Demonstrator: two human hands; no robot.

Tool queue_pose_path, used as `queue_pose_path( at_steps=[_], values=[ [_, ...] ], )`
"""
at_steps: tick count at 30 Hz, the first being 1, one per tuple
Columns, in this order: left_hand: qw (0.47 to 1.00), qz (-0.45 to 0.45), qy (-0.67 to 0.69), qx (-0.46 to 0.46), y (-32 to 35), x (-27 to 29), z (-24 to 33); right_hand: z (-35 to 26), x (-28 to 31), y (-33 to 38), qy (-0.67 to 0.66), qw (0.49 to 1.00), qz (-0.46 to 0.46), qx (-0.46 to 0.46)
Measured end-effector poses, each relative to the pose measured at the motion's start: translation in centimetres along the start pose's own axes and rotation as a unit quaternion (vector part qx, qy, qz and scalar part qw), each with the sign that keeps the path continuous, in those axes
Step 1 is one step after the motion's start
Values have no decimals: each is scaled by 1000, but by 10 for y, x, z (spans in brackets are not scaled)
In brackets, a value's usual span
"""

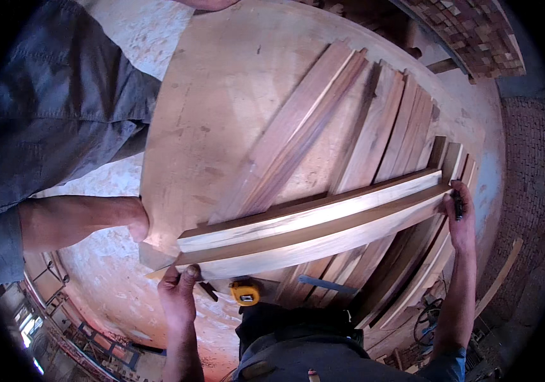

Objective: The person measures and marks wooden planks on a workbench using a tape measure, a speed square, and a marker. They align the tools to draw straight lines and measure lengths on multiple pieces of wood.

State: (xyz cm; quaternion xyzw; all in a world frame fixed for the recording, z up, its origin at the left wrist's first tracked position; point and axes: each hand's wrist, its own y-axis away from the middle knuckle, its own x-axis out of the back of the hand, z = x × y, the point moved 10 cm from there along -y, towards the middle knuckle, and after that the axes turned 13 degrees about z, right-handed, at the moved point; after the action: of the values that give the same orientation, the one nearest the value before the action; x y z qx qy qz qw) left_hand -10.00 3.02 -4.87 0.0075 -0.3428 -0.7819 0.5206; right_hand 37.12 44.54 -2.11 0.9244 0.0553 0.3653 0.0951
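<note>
A long pale wooden board (323, 237) lies crosswise in front of me, its face lit brightly. Thumb and fingers of my left hand (180, 294) pinch its left end. At the opposite end, my right hand (461, 216) is closed on the board, and a small black object, perhaps a marker, is tucked in the same hand. Just beyond and against it sits a second similar board (311, 213). Both rest across other planks. Near my left hand is a yellow tape measure (244, 293), close to my body.
More brown planks (291, 134) fan out over the plywood table (221, 83). A grey-blue strip (327, 284) lies across planks near me. At the left stands another person, whose hand (135, 218) touches the table edge. Stacked wood blocks (470, 35) occupy the far right.
</note>
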Motion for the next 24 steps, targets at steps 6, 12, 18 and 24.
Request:
queue_pose_path(
  at_steps=[6,12,18,24],
  values=[
    [1000,-12,25,-5,4,-9,12,-6,-1,-2,34,999,14,2],
    [999,-35,17,-1,3,-12,13,-1,-2,-3,13,1000,-5,-8],
    [1000,-16,-4,-4,0,-3,5,-6,0,-3,36,999,-2,-10],
    [1000,-21,-9,14,-10,6,-9,4,3,-2,7,1000,-9,-5]
  ],
)
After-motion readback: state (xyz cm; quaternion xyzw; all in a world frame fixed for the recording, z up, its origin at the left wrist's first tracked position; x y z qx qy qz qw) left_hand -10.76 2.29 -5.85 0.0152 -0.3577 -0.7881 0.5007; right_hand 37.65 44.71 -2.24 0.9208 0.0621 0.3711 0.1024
